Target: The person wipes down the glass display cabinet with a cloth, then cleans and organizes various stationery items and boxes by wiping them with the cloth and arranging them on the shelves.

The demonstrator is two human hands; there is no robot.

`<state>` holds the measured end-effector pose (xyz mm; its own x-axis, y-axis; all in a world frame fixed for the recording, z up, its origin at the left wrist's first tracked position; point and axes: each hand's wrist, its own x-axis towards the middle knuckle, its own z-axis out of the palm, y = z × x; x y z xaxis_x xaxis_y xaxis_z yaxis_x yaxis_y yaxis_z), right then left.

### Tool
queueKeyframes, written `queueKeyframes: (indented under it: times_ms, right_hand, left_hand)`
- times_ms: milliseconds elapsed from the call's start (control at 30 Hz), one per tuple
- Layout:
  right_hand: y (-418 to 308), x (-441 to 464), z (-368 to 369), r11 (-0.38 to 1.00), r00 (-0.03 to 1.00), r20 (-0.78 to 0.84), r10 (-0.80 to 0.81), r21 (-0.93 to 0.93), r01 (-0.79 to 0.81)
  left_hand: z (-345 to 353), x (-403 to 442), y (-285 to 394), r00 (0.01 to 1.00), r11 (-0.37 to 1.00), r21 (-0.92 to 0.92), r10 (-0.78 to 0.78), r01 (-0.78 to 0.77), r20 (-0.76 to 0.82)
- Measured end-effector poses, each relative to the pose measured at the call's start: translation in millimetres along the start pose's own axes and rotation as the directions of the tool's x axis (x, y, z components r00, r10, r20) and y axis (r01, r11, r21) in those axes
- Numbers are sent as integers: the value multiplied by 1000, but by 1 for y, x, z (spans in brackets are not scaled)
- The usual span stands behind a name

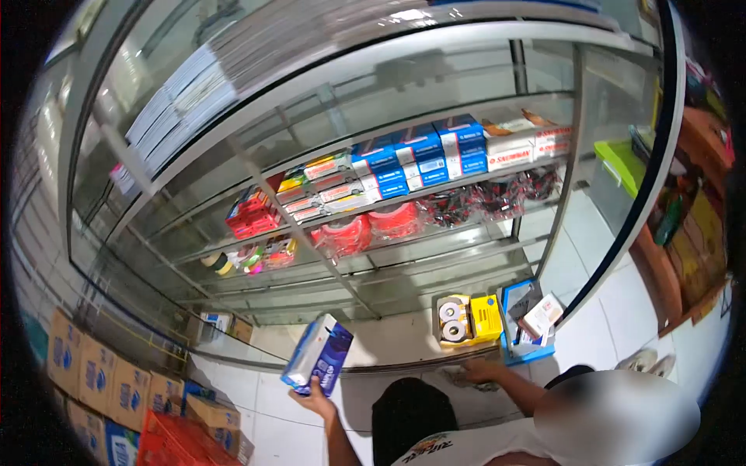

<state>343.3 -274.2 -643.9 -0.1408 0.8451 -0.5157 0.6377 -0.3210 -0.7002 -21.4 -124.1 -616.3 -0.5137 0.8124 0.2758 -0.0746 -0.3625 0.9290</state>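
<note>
My left hand [315, 400] grips the lower end of a blue and white box [318, 356], held tilted in front of the cabinet's bottom shelf [381, 342]. Low by the cabinet's front edge, my right hand [479, 371] is closed on a greyish cloth [458, 377]; its fingers are partly hard to see. Just beyond it on the bottom shelf stand an open yellow box with white rolls [453, 320] and a blue tray [528, 353] with small boxes in it.
Blue-and-white boxes [420, 159], Snowman boxes [510, 154] and bagged red items [395, 221] fill the upper shelves. Cartons [97, 373] and a red crate [183, 439] stand at lower left. Metal posts and a dark cabinet edge [622, 241] frame the opening.
</note>
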Motion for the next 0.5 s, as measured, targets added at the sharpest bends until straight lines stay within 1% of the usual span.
queueKeyframes:
  times_ms: [33,67,100,133,267,300,333,367,400,433,467,500]
  right_hand:
    - [0,-1,1,999,1000,-8,1,38,-1]
    - [7,-4,3,997,999,-28,-38,-63,37]
    - [12,-6,11,984,996,-42,-75,-162,67]
    - [17,-2,22,990,997,-54,-64,-129,57]
    - [56,23,52,998,994,-94,-48,-48,44]
    - [49,13,48,1000,996,-92,-18,-19,16]
    - [22,-4,30,1000,996,-84,11,16,-10]
    - [-35,-48,-13,987,988,-27,151,51,-149]
    - [5,-17,0,1000,997,-76,14,23,-13]
    - [44,11,12,993,985,-122,-120,-14,120]
    - [42,-3,8,979,916,-351,-195,-10,204]
    - [26,-26,-19,959,789,-560,-252,-36,281]
  left_hand:
    - [-2,2,-25,998,994,84,66,-64,-16]
    - [-2,2,-51,994,958,273,102,-89,-31]
    - [-4,1,-68,989,884,454,144,-111,-39]
    - [-4,2,-80,990,878,462,142,-125,-3]
    - [2,-15,-121,991,944,328,29,15,-130]
    - [2,-18,-122,994,941,337,17,21,-109]
    - [-3,-20,-120,1000,949,313,-20,25,-19]
    - [-10,-18,-115,996,955,295,-55,30,76]
    - [-8,-15,-113,981,963,267,-87,38,172]
    - [-5,-15,-111,957,969,240,-119,54,266]
    - [8,-20,-93,984,944,331,-56,-3,169]
    - [23,-24,-76,997,907,418,22,-51,74]
